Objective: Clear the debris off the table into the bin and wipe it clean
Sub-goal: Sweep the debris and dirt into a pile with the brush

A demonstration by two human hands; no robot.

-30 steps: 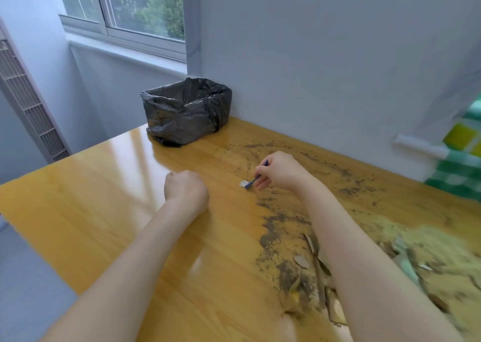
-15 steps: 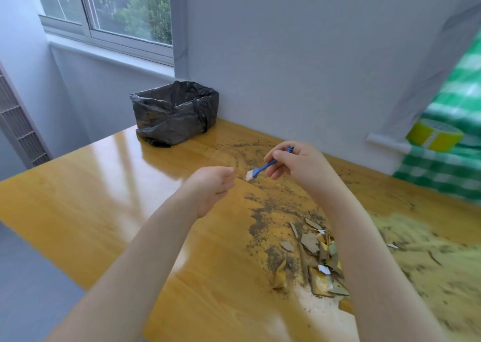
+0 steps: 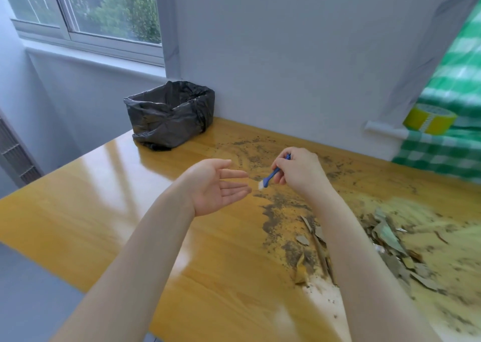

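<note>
Table [image 3: 104,211]: wood, yellow-orange varnish, very glossy and smooth, mirrors the window light on its bare left part. Bin liner [image 3: 169,117]: thin black plastic, crumpled, dull sheen on the folds. Dark grit [image 3: 278,201]: coarse, grainy, matt, dusted over the varnish. Tan powder [image 3: 455,258]: fine, matt, sandy. Scraps [image 3: 387,235]: flat cardboard or paper bits, brown-grey, matt, torn edges. Brush [image 3: 270,176]: smooth blue plastic handle; pale tip, material unclear. Tape roll [image 3: 429,119]: yellow, glossy film. Cloth [image 3: 447,149]: green-white check, looks woven, matt. Wall [image 3: 286,55]: painted, smooth, matt. Window [image 3: 117,8]: clear glass, pale smooth frame.
</note>
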